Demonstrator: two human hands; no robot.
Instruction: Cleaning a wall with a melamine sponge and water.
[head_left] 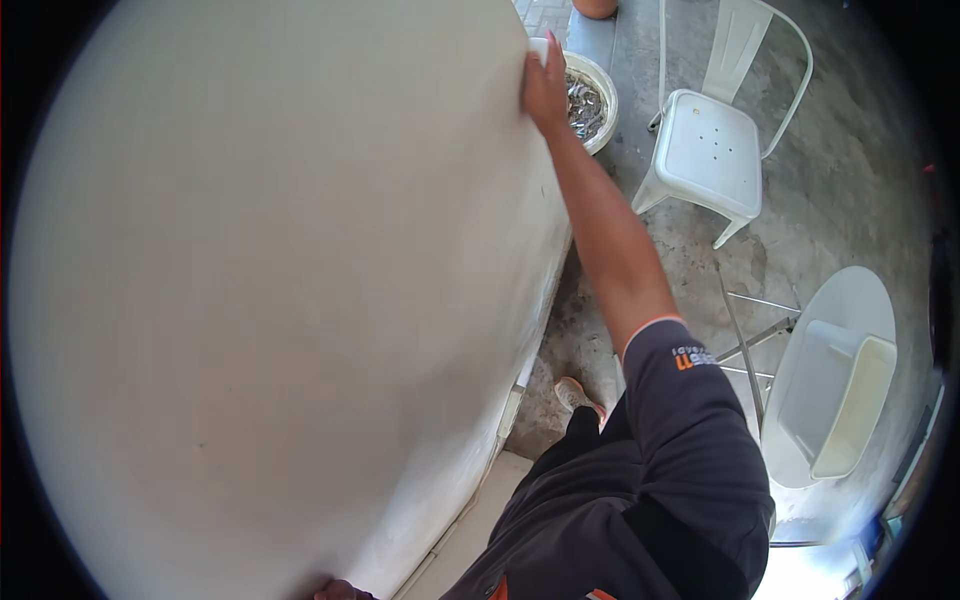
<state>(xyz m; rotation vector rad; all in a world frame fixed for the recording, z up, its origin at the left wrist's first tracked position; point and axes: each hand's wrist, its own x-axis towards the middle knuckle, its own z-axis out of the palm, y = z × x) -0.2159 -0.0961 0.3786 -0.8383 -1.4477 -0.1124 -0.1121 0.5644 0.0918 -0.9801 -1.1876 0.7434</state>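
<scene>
A broad off-white wall [270, 270] fills the left and middle of the view. My right arm is stretched far forward along it, and my right hand [545, 92] is at the wall's far edge. Its fingers are closed around a small white block [539, 48], mostly covered by the hand, so its exact kind cannot be made out. Just beyond that hand stands a round white planter [609, 92] filled with grey, pebbly bits. Only a small part of my left hand [342, 590] shows at the lower edge, beside the wall, and its fingers are hidden.
A white metal chair [712, 150] stands on the grey concrete floor [840, 190] at far right. Nearer, a white oval table [865, 290] with metal legs carries a cream plastic tub [862, 410]. An orange-brown pot [595, 6] is at the top edge. A pale ledge [475, 520] runs along the wall's foot.
</scene>
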